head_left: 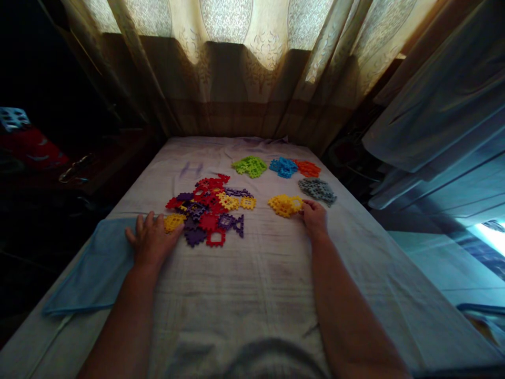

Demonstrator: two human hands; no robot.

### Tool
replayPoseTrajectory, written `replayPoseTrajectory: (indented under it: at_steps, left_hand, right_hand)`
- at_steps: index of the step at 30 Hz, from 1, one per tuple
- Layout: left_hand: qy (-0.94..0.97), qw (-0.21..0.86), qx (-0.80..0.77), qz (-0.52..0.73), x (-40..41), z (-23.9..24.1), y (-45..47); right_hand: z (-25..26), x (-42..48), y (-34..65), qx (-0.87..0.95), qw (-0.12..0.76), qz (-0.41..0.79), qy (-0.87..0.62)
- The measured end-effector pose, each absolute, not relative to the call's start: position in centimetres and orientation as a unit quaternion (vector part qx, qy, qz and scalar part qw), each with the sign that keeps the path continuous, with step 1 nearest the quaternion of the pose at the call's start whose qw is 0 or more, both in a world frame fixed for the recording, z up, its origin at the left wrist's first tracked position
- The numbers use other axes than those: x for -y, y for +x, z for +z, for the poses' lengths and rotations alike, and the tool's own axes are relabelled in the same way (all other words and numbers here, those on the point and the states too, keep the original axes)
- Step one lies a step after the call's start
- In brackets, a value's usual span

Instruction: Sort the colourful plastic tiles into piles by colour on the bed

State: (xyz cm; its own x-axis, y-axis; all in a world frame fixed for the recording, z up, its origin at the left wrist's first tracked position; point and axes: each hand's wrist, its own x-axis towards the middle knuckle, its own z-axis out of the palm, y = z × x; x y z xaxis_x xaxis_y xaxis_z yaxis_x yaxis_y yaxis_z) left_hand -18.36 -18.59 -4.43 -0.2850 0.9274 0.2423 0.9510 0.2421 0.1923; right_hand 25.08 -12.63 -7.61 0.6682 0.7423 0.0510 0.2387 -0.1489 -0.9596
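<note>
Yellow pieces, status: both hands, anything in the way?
Left hand spread, at a yellow piece on left edge of mixed pile. Right hand at yellow pile, grip unclear. Gray pile just beyond.

Yellow pieces (281,205): smooth plastic; sheet (256,289): matt, wrinkled cloth.
</note>
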Motion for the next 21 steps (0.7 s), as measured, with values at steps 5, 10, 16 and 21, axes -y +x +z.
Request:
replayPoseTrajectory:
  at_steps: [5, 10, 16, 21]
  left_hand:
    - [-0.589, 0.022, 0.801, -0.101, 18.7, -3.9, -18.3]
    - [-0.576, 0.004, 0.815, -0.062, 19.0, -3.1, -17.8]
    - [-0.589, 0.027, 0.798, -0.127, 19.2, -2.9, -18.1]
    - [-0.657, 0.078, 0.706, -0.251, 18.8, -3.2, -17.1]
  right_hand:
    - [-8.1, 12.8, 25.8, 0.401, 0.480, 0.101, -0.774]
    - [-8.5, 12.8, 25.8, 0.433, 0.451, 0.075, -0.777]
    - [-7.6, 13.0, 25.2, 0.414, 0.457, 0.075, -0.784]
    - [-6.2, 13.2, 23.7, 0.428, 0.521, 0.023, -0.738]
